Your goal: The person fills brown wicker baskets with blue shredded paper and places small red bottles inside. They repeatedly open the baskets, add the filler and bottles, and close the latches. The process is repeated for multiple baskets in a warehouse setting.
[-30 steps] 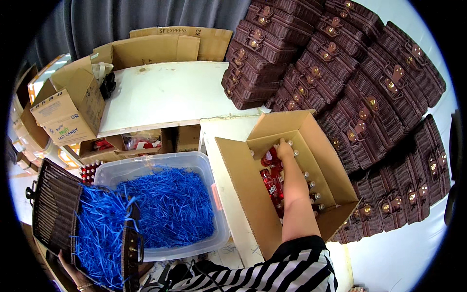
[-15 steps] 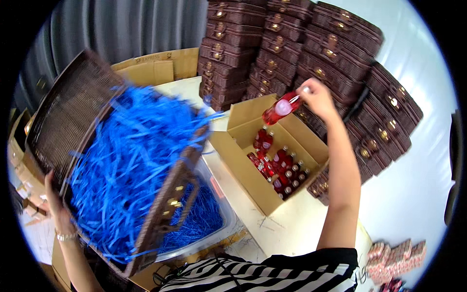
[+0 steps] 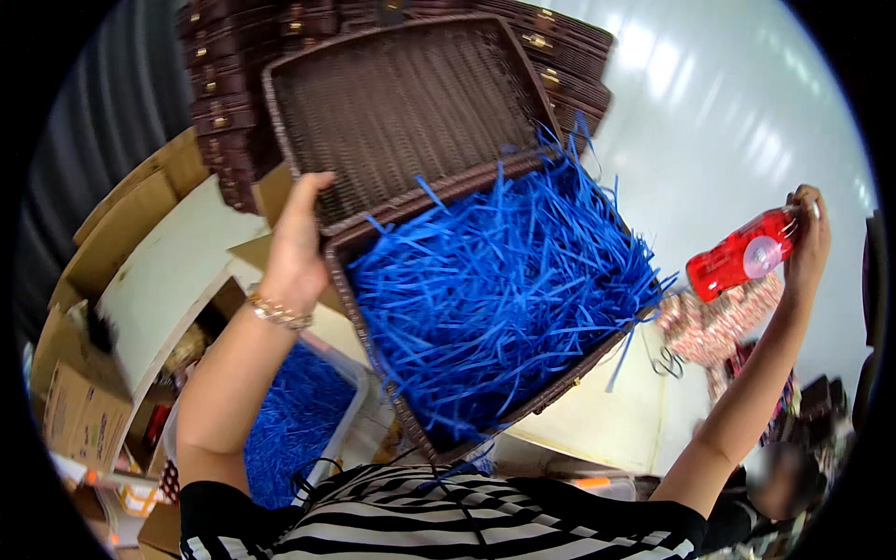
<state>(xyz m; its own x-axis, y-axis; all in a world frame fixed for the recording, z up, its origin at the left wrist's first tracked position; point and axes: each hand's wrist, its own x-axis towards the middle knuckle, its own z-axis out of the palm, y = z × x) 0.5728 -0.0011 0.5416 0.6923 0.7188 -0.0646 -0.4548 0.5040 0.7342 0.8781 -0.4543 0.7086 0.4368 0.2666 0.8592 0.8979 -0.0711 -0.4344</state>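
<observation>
A dark brown wicker case (image 3: 411, 103) hangs in front of me, its lid swung up and back. Blue paper shred (image 3: 495, 289) fills its base, with loose strips sticking out over the rim. My left hand (image 3: 299, 247) grips the case at its left side, by the hinge between lid and base; a bracelet is on the wrist. Off to the right, my right hand (image 3: 810, 233) is closed round the neck of a bottle of red drink (image 3: 733, 261). The bottle is tilted, base toward the case, with a round pale label, and is apart from the case.
Stacked wicker cases (image 3: 219, 93) stand behind. The open carton (image 3: 271, 191) is mostly hidden by the case. A plastic tub of blue shred (image 3: 355, 369) sits below left, and a pale table (image 3: 597, 420) lies underneath. Pink-and-white packs (image 3: 719, 322) and another person (image 3: 784, 481) are at the right.
My view has turned right. The wicker case has swung from the left to the middle, over the carton. The bottle, still in my right hand, is now away from the carton at the far right.
</observation>
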